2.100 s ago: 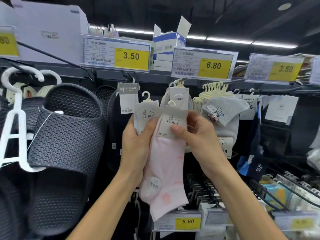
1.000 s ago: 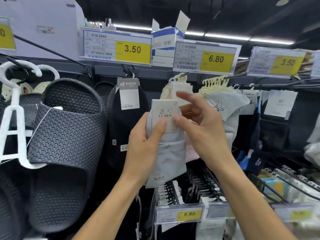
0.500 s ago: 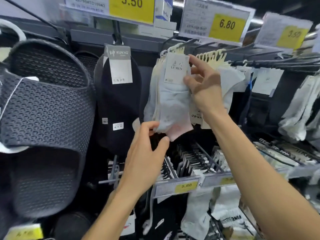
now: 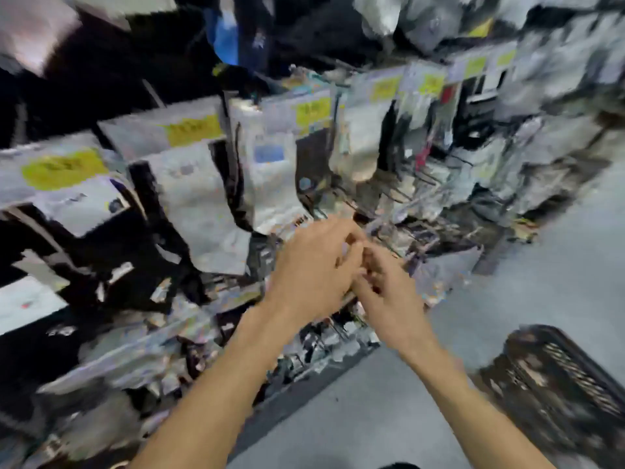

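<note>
The head view is heavily blurred. My left hand (image 4: 311,265) and my right hand (image 4: 389,296) are side by side low in front of a rack of packaged socks (image 4: 209,211). Their fingertips meet near the middle, with the fingers bent. The blur hides whether either hand holds anything. Pale sock packs hang on hooks just above and to the left of my hands.
Yellow price tags (image 4: 64,167) line the rack rails. More sock packs (image 4: 554,140) hang to the right. A dark plastic basket (image 4: 561,384) stands on the grey floor (image 4: 372,407) at the lower right.
The view has swung down to the lower rows of the rack and the floor. My right hand has left the hanging pale socks, and both hands have come together low down.
</note>
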The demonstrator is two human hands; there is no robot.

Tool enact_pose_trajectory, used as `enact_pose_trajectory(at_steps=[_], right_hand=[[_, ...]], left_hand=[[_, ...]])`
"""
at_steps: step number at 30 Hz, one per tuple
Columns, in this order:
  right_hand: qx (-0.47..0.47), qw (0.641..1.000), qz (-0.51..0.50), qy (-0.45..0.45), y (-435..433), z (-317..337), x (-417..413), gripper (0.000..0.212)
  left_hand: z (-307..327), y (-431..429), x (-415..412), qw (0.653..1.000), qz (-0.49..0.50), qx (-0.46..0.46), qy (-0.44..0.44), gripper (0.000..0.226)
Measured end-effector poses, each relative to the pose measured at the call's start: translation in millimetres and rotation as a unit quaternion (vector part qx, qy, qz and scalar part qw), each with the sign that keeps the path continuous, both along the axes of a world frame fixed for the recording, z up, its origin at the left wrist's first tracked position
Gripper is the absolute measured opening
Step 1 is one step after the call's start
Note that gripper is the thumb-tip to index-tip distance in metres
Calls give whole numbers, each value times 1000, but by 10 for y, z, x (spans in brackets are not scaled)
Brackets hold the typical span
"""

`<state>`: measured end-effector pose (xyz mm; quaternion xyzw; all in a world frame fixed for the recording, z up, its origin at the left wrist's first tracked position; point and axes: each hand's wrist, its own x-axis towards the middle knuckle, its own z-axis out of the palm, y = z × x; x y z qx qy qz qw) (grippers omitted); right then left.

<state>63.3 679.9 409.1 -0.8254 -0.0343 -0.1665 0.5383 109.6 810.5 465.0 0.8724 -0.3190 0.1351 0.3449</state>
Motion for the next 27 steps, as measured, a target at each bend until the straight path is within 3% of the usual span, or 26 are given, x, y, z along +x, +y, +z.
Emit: enact_pose_trajectory(at_steps=[3,5,10,12,14,20,27], right_hand=[[-2,977,-84,198,-1073,-1092,-679,34],[-24,935,-110,335,-1771,-1716,-1267,30],[41,827,-214,519,-2984,-2511,-2679,32],[79,794,-243,552,-3238,-2590,-3102,30],[101,774,-269,565,-3449,-2680,-3392,28],[198,728,-320,573,-4042,-2977,-3425,28],[307,703,-350,538,-5042,-3324,-2850,25]], left_hand=[[-983,-827,-58,981,-16,89,173,12],[-1708,-1321,-267,955,-18,161,248,14],[-3185,-1963,-1117,834,-58,357,417,19],[-3476,-2062,-1462,794,-77,420,433,20],[-3576,-2251,-1675,777,-109,445,431,16],[-3538,-3425,-1482,787,-187,424,408,13],[-3891,-5051,-1000,754,-235,454,412,15]])
